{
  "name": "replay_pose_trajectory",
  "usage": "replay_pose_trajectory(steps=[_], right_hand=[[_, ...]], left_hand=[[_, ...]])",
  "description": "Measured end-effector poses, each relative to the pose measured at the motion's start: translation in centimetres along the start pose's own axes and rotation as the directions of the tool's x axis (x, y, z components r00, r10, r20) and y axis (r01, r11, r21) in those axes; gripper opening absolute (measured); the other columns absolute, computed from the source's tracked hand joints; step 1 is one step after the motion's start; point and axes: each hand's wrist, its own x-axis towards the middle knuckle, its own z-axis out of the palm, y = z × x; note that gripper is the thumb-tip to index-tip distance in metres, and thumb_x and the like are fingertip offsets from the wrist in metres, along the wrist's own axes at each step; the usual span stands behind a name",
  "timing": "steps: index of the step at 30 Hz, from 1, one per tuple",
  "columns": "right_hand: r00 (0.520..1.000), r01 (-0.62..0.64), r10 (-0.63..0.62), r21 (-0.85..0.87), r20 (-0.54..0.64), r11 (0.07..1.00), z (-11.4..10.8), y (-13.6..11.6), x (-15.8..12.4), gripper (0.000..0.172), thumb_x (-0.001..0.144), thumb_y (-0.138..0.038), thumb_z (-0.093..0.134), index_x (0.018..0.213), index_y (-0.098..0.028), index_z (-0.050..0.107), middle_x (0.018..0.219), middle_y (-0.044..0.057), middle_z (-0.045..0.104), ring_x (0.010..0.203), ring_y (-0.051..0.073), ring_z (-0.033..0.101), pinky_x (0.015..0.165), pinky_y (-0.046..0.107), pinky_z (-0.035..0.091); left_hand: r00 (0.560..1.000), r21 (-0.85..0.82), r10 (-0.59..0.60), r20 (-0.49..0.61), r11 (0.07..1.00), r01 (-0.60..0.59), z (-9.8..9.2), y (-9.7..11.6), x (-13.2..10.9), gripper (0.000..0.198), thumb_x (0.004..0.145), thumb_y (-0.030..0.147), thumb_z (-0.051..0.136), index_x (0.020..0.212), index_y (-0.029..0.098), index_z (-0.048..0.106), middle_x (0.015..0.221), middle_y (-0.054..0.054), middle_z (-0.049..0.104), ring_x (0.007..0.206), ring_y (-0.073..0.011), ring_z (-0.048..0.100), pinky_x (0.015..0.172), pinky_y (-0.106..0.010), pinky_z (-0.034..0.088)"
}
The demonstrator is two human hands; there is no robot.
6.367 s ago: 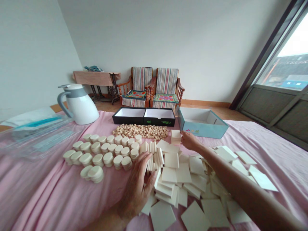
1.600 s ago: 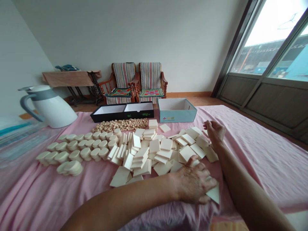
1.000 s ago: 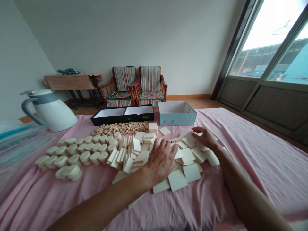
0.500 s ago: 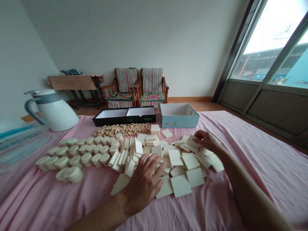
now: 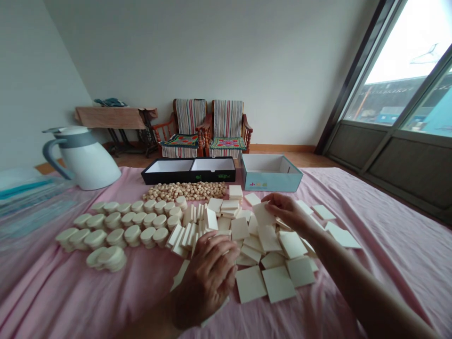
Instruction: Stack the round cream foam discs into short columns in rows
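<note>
Pinched between thumb and fingers of my right hand (image 5: 286, 211) is a pale square wooden tile (image 5: 263, 214), held tilted above the pile. My left hand (image 5: 213, 268) is at the near left of the pile with its fingers bent together; what lies under its palm is hidden. A tile edge (image 5: 216, 311) shows just below that hand. Loose square tiles (image 5: 278, 284) overlap in a heap between and in front of my hands. Several tiles stand on edge in a leaning row (image 5: 181, 238) beyond my left hand.
Stacks of round wooden discs (image 5: 132, 234) stand in rows at the left. Behind them lie many small wooden beads (image 5: 187, 189), a black two-part box (image 5: 215, 176) and a light blue box (image 5: 273, 182). A white jug (image 5: 90, 162) stands at far left on the pink cloth (image 5: 370, 197).
My right hand has moved left with a tile in its fingers. My left hand has drawn slightly nearer and its fingers have curled in. Some tiles at the right are now uncovered.
</note>
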Motion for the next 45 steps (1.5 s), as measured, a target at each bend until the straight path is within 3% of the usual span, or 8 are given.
replay_pose_trajectory(steps=[4,8,12,16,23,29,35,45], right_hand=[[0.992,0.115,-0.088,-0.339,0.092,0.934,0.0,-0.3,-0.4,0.02,0.072,-0.024,0.058,0.09,-0.021,0.065,0.091,0.005,0.065,0.081,0.019,0.06,0.072,0.032,0.048],[0.955,0.254,-0.167,-0.389,0.244,0.886,-0.7,-1.4,-0.6,0.038,0.074,-0.027,0.061,0.112,-0.024,0.06,0.113,0.007,0.062,0.103,0.022,0.057,0.092,0.04,0.043],[0.925,0.297,-0.124,-0.48,0.358,0.825,-0.3,-2.6,-0.7,0.052,0.071,-0.034,0.067,0.12,-0.022,0.055,0.121,0.01,0.058,0.11,0.026,0.053,0.095,0.044,0.041],[0.903,0.339,-0.107,-0.538,0.415,0.772,-0.1,-2.9,-0.2,0.048,0.07,-0.035,0.068,0.114,-0.018,0.058,0.11,0.011,0.061,0.104,0.026,0.055,0.091,0.043,0.043],[0.943,0.321,-0.183,-0.616,0.277,0.719,-1.9,-1.0,5.7,0.053,0.066,-0.018,0.065,0.118,-0.016,0.055,0.111,0.012,0.055,0.096,0.022,0.055,0.084,0.036,0.045],[0.904,0.37,-0.109,-0.629,0.414,0.683,-0.8,2.5,10.0,0.057,0.058,-0.008,0.062,0.114,-0.014,0.055,0.11,0.012,0.054,0.102,0.024,0.053,0.09,0.036,0.043],[0.867,0.365,0.013,-0.651,0.499,0.665,-0.3,4.3,10.9,0.065,0.058,-0.017,0.068,0.122,-0.015,0.053,0.122,0.014,0.054,0.115,0.029,0.047,0.098,0.04,0.036],[0.939,0.261,0.031,-0.77,0.342,0.582,1.8,3.4,11.4,0.054,0.065,-0.035,0.069,0.113,-0.013,0.059,0.112,0.015,0.06,0.104,0.027,0.055,0.088,0.035,0.042]], left_hand=[[0.994,-0.06,-0.093,-0.057,0.994,0.09,-0.2,-0.8,-0.1,0.032,0.082,0.01,0.052,0.113,0.015,0.054,0.106,-0.009,0.062,0.108,-0.0208,0.053,0.098,-0.04,0.042],[0.983,-0.088,-0.137,-0.12,0.988,0.127,-0.6,-1.2,-0.2,0.034,0.081,0.008,0.052,0.114,0.016,0.053,0.107,-0.009,0.061,0.107,-0.0209,0.052,0.098,-0.041,0.042],[0.976,-0.102,-0.162,-0.144,0.984,0.148,-0.9,-1.5,-0.3,0.034,0.081,0.008,0.052,0.114,0.016,0.053,0.107,-0.009,0.061,0.108,-0.0215,0.052,0.097,-0.041,0.042],[0.973,-0.117,-0.174,-0.153,0.981,0.157,-1.0,-1.7,-0.3,0.033,0.081,0.007,0.052,0.113,0.016,0.054,0.107,-0.009,0.061,0.108,-0.0215,0.052,0.096,-0.041,0.042],[0.966,-0.14,-0.2,-0.162,0.974,0.178,-0.9,-1.9,-0.4,0.033,0.081,0.008,0.053,0.113,0.015,0.053,0.106,-0.009,0.061,0.108,-0.0218,0.051,0.095,-0.04,0.042],[0.966,-0.153,-0.214,-0.143,0.969,0.192,-0.8,-2.0,-0.5,0.032,0.081,0.008,0.052,0.113,0.016,0.053,0.106,-0.009,0.061,0.107,-0.0217,0.051,0.094,-0.039,0.042],[0.962,-0.148,-0.233,-0.14,0.966,0.212,-0.9,-2.0,-0.4,0.032,0.081,0.009,0.052,0.112,0.016,0.054,0.106,-0.009,0.062,0.107,-0.0223,0.052,0.094,-0.039,0.043],[0.962,-0.139,-0.233,-0.14,0.967,0.214,-0.9,-2.1,-0.4,0.031,0.081,0.009,0.052,0.111,0.016,0.054,0.105,-0.009,0.062,0.106,-0.0219,0.052,0.094,-0.039,0.043]])
